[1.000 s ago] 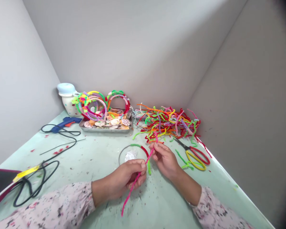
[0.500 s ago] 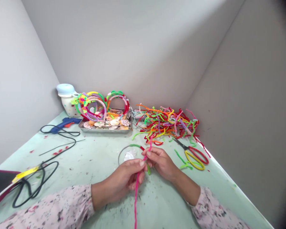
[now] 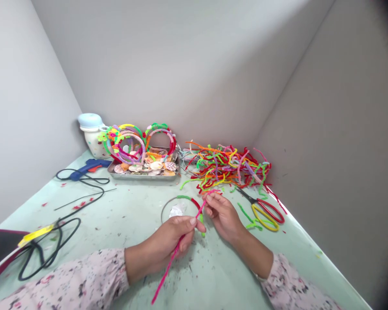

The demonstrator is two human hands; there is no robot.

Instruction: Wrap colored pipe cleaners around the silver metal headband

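A long pink pipe cleaner [image 3: 163,280] runs slantwise through both hands. My left hand [image 3: 171,237] pinches it near its middle, between thumb and fingers. Higher up and to the right, my right hand [image 3: 222,214] grips it close to its upper end, which bends over at the fingertips. On the table behind my hands lies a thin hoop [image 3: 162,209], partly wrapped in green and red; my left fingers hide some of it. A crumpled white scrap [image 3: 177,209] rests inside the hoop.
A metal tray [image 3: 142,176] of shells carries several colourful wrapped hoops [image 3: 129,148]. Right of it lies a pile of pipe cleaners [image 3: 226,165], with scissors [image 3: 261,211] in front. At the left are a blue glue gun [image 3: 89,168], a black cord [image 3: 79,219] and a lidded jar [image 3: 95,140].
My right hand has moved up and away from my left, to the pipe cleaner's upper end. The strand's lower end has swung left, and its tip now shows.
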